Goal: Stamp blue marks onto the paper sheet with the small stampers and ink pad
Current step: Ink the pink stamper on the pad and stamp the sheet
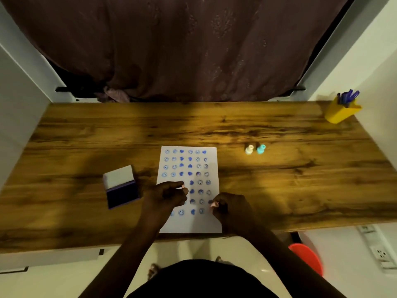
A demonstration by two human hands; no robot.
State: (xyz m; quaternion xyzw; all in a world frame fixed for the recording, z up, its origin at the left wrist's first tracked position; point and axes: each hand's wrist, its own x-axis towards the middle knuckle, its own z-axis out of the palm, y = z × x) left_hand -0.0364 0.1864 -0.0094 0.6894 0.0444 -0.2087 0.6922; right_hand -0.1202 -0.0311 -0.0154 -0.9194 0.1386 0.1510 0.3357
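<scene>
A white paper sheet [211,224] lies at the table's front edge, covered with rows of blue smiley and heart marks. My left hand [166,194] rests over the sheet's left side, fingers pinched on a small pale stamper [183,186]. At the sheet's right edge, my right hand [231,208] grips a small pink stamper [214,204] pressed down near the paper. The open ink pad [122,193], white lid up and dark blue pad showing, sits left of the sheet. A cream stamper [249,149] and a teal stamper [261,149] stand upright to the right, beyond the sheet.
A yellow cup [339,112] holding blue pens stands at the table's back right corner. A dark curtain hangs behind the wooden table [86,147]. White walls flank both sides. A red object [307,257] and a power strip [378,248] lie on the floor at right.
</scene>
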